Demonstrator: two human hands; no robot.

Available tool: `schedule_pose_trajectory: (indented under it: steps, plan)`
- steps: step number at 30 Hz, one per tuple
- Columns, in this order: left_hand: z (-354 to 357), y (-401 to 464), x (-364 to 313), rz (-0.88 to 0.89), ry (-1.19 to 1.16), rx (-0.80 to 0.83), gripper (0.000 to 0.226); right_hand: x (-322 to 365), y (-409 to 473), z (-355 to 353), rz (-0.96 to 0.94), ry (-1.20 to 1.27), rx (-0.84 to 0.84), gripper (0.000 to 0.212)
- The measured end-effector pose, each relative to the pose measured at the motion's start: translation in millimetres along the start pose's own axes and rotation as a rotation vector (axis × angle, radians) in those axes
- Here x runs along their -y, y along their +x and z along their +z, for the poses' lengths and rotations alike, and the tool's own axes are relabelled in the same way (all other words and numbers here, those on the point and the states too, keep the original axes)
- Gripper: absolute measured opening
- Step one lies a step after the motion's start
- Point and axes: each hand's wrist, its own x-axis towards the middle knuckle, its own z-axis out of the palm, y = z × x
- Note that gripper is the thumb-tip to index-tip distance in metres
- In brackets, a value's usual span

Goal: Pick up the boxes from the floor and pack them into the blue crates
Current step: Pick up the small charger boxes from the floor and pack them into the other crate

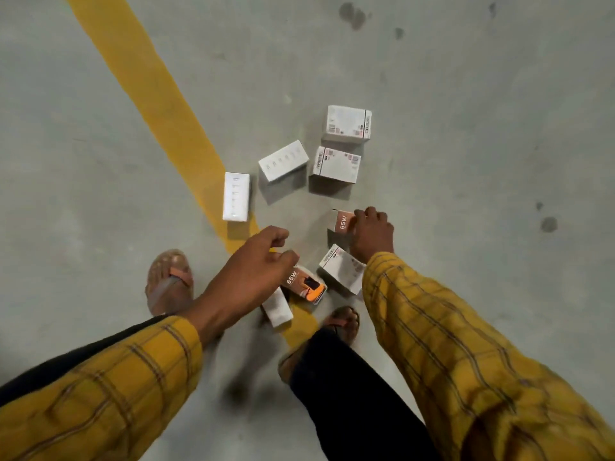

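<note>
the yellow plaid sleeve (109,387) of the left arm came in from the lower left, and the left hand (253,264) reached forward and down over the floor, back of the hand up, fingers curled loosely with nothing between them; whether the fingertips touched the box below could not be told. up and to the left of that hand a white box (236,196) lay flat beside the yellow floor line (159,94), its long axis running away from the person. under the left wrist a narrow white box (277,307) lay with its long axis slanting toward the lower right. just beyond the left fingertips an orange 65w box (304,285) lay tilted, its long axis pointing down to the right. farther off, a white box (283,160) stood slanted, long axis rising to the right. between the two hands a white labelled box (341,269) lay on a diagonal. the right hand (371,232), wrist bent down from its plaid sleeve (449,344), grasped a small 65w box (342,221) on the floor, fingers curled over its top edge, the printed side facing left. beyond that grip two white labelled boxes (336,166) (347,124) sat one behind the other on the grey concrete floor (466,128).
</note>
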Motion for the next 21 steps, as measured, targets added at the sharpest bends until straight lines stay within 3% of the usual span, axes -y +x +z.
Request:
schedule_pose_trajectory:
  steps: [3,7,10,12,15,18,21]
  plan:
    - [3,12,-5,0.004,0.112,0.006,0.044,3,34,27,-0.018,-0.037,-0.040,0.062]
    - [5,25,-13,0.082,0.197,0.051,0.052,20,56,44,-0.020,-0.007,-0.062,0.048]
    - [3,32,-12,0.066,0.221,0.057,0.057,28,52,31,-0.002,0.295,-0.030,0.059]
    - [2,35,-12,0.048,0.201,0.042,0.062,29,44,5,0.012,0.795,0.108,0.065]
    - [0,41,-16,0.046,0.209,-0.003,0.074,29,22,-41,-0.040,1.465,0.467,0.057]
    - [-5,47,-20,0.079,0.182,-0.120,0.088,28,6,-76,-0.251,1.664,0.769,0.056]
    - [-11,52,-19,0.056,-0.026,-0.144,0.079,29,4,-91,-0.353,1.677,0.923,0.062]
